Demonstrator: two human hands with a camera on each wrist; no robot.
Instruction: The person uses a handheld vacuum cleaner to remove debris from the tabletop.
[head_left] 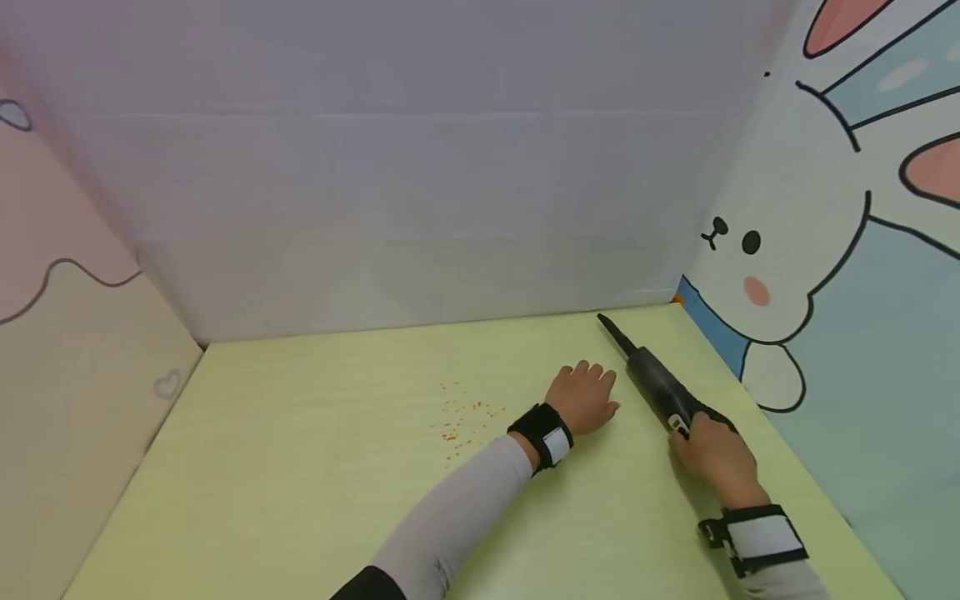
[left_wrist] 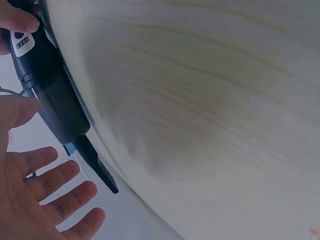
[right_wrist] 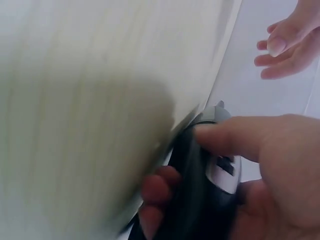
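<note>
A tall pale back wall [head_left: 412, 183] stands ahead of you, creased by faint horizontal lines. Below it spreads the light yellow table [head_left: 262, 467], its far edge meeting that wall. The right wall [head_left: 862, 375] carries a large cartoon rabbit on blue and white; the left wall [head_left: 75, 400], pink above and cream below, bears a wavy dark line and a small heart outline.

Your left sleeve [head_left: 457, 512], light grey, crosses in from the lower edge and reaches out over the table. The black handheld vacuum [head_left: 663, 387] is at your right, over the right part of the table, slanting so that its narrow nozzle [head_left: 618, 336] points away and leftward, towards the back wall. You cannot tell from these views whether the nozzle touches the table.

Your right hand [head_left: 716, 457] grips the vacuum's handle — fingers curled round it, thumb along the top, beside a pale label panel [right_wrist: 222, 175]. Your left hand [head_left: 583, 398] holds nothing; its fingers are spread apart, just beside the vacuum's body on its left. Dark straps with pale patches circle both wrists.

Smallest of all, orange crumbs [head_left: 450, 435] lie scattered on the table, left of your left hand.
</note>
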